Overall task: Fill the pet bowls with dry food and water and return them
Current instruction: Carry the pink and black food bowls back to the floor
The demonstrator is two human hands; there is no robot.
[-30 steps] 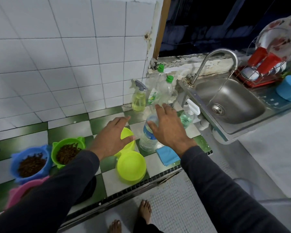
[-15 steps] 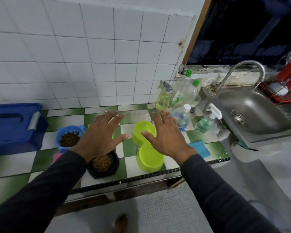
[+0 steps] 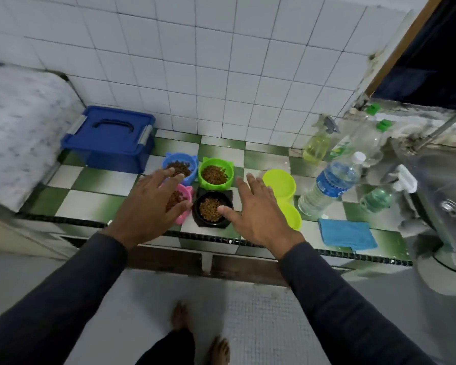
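Both hands off the lime double bowl [image 3: 282,196], now spread, empty: left hand [image 3: 150,206] over pink bowl [image 3: 182,204], right hand [image 3: 258,214] beside black bowl [image 3: 211,209], counter's front edge. Kibble bowls next.

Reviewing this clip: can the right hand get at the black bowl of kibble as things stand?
Probably yes. The right hand is open beside the black bowl, thumb at its rim, with nothing between them; the left hand is over the pink bowl.

Bowls [image 3: 216,174] clustered; bare counter [image 3: 98,180] leftward.

spread left hand [image 3: 148,206], right hand [image 3: 258,212], four filled bowls [image 3: 213,209]
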